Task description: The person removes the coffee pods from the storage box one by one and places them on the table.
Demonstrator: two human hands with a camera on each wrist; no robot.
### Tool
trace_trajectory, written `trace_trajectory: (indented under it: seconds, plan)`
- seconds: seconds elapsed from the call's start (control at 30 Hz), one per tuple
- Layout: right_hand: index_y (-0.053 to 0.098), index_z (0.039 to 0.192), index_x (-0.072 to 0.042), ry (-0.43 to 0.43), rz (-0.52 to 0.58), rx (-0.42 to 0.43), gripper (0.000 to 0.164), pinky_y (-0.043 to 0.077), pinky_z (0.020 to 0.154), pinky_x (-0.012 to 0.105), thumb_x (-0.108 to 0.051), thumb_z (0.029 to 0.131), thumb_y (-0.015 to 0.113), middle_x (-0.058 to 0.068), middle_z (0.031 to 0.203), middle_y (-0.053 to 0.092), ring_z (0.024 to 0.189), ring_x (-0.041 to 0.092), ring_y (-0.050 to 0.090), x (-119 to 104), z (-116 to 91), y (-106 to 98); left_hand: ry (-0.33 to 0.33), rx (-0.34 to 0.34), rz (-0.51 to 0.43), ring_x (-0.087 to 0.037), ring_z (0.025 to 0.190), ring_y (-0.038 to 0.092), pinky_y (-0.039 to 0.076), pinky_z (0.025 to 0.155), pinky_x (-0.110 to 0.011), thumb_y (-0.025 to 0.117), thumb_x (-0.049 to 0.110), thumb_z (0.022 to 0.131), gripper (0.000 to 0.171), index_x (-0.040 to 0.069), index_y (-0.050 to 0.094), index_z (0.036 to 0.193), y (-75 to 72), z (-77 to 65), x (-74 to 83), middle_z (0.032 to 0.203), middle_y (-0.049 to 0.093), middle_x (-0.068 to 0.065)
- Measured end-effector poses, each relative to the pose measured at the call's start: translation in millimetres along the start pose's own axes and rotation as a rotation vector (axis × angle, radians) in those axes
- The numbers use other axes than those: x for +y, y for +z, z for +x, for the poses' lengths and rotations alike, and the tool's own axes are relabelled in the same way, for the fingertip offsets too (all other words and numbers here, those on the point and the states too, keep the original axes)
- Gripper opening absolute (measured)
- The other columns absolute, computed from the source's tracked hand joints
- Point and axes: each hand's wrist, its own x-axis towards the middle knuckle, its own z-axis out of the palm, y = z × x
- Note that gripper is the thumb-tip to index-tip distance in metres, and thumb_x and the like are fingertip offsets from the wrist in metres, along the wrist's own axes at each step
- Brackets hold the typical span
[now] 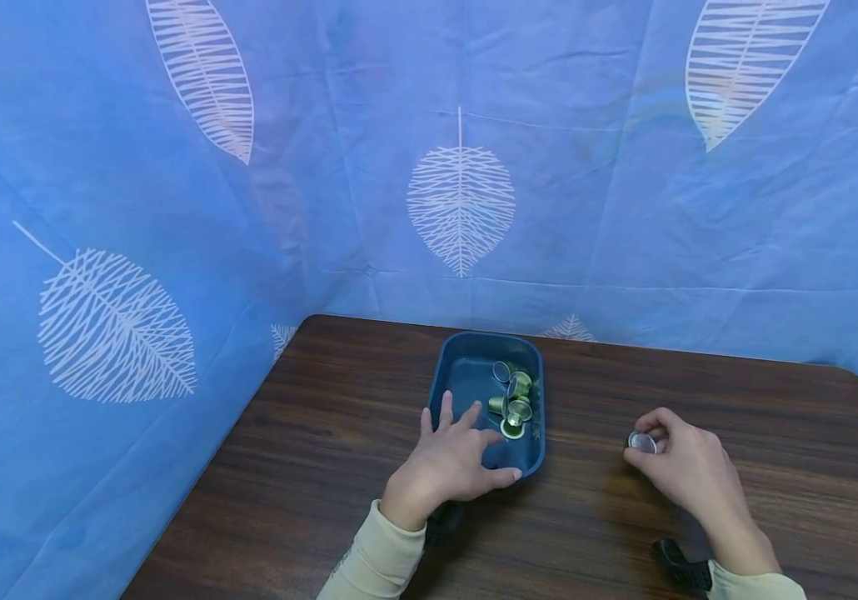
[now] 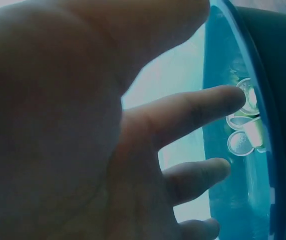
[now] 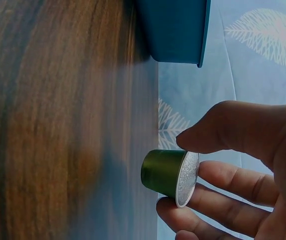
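My right hand (image 1: 691,467) is above the table, to the right of a dark blue plastic tray (image 1: 466,375). Between thumb and fingers it pinches a green coffee capsule (image 3: 164,171) by its rim, with the silver foil lid facing the palm. My left hand (image 1: 444,462) spreads its fingers over the tray's near left part, the thumb at the near rim and nothing held. Several green coffee capsules (image 1: 519,385) lie jumbled along the tray's right side. In the left wrist view the index fingertip overlaps those capsules (image 2: 240,143).
The tray stands on a dark wood-grain table (image 1: 309,467), near its back edge. Behind and to the left hangs a blue cloth (image 1: 369,150) with white leaf prints. A black strap (image 1: 680,567) is at the right wrist.
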Motion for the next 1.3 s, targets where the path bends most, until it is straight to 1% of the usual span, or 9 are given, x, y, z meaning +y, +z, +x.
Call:
trace_trajectory:
  seconds: [0.17,0.3,0.4,0.57,0.83,1.0,1.13,1.3]
  plan:
    - [0.065,0.124,-0.002,0.01,-0.026,-0.001,0.045,0.05,0.059,0.04,-0.033,0.095,0.079,0.019,0.097,0.075,0.08,0.026,0.069,4,1,0,-0.023,0.009,0.016,-0.048,0.168,0.009,0.017,0.13,-0.074,0.072,0.06,0.098,0.062,0.03,0.063,0.152,1.3,0.5,-1.8,0.177,0.035,-0.011]
    - [0.067,0.122,-0.002,0.014,-0.047,-0.015,0.042,0.049,0.06,0.04,-0.032,0.094,0.079,0.016,0.094,0.073,0.078,0.024,0.065,8,1,-1,-0.04,0.009,0.014,-0.049,0.168,0.008,0.016,0.131,-0.073,0.072,0.061,0.097,0.065,0.029,0.062,0.153,1.4,0.4,-3.7,0.177,0.033,-0.013]
    - [0.067,0.123,-0.002,0.016,-0.05,-0.028,0.043,0.05,0.06,0.041,-0.031,0.094,0.079,0.016,0.094,0.072,0.079,0.024,0.065,10,2,-1,-0.049,0.006,0.002,-0.049,0.168,0.007,0.015,0.131,-0.072,0.073,0.061,0.097,0.067,0.027,0.061,0.154,0.9,0.5,-4.5,0.177,0.032,-0.014]
    - [0.068,0.124,-0.002,0.027,-0.062,-0.018,0.043,0.051,0.06,0.042,-0.031,0.094,0.079,0.019,0.099,0.075,0.08,0.027,0.067,13,3,-4,-0.061,0.003,-0.015,-0.048,0.168,0.006,0.015,0.132,-0.072,0.073,0.061,0.096,0.071,0.024,0.059,0.155,0.4,0.2,-5.1,0.178,0.03,-0.015]
    - [0.068,0.123,-0.003,0.04,-0.077,-0.009,0.042,0.051,0.059,0.043,-0.03,0.093,0.079,0.022,0.103,0.076,0.081,0.029,0.068,13,4,-5,-0.059,0.016,-0.042,-0.052,0.167,0.01,0.018,0.131,-0.071,0.076,0.06,0.095,0.076,0.021,0.056,0.158,0.6,-0.2,-5.7,0.178,0.029,-0.016]
    - [0.069,0.124,-0.005,0.038,-0.097,-0.001,0.042,0.049,0.057,0.044,-0.032,0.093,0.08,0.024,0.105,0.076,0.081,0.031,0.069,13,3,-5,-0.053,0.024,-0.042,-0.053,0.166,0.011,0.017,0.133,-0.069,0.076,0.059,0.095,0.079,0.02,0.054,0.16,0.3,0.1,-5.2,0.178,0.028,-0.017]
    - [0.071,0.12,-0.007,0.032,-0.106,0.023,0.038,0.048,0.056,0.043,-0.031,0.092,0.08,0.022,0.104,0.076,0.08,0.03,0.068,13,2,-5,-0.053,0.033,-0.054,-0.053,0.166,0.011,0.016,0.134,-0.067,0.078,0.058,0.094,0.082,0.018,0.052,0.161,0.0,0.0,-4.5,0.179,0.026,-0.017]
    - [0.072,0.117,-0.007,0.03,-0.11,0.039,0.036,0.049,0.056,0.044,-0.031,0.092,0.082,0.023,0.105,0.076,0.082,0.031,0.069,14,1,-4,-0.06,0.037,-0.082,-0.051,0.167,0.01,0.016,0.135,-0.064,0.08,0.058,0.093,0.085,0.018,0.05,0.162,0.2,0.9,-4.2,0.179,0.024,-0.017]
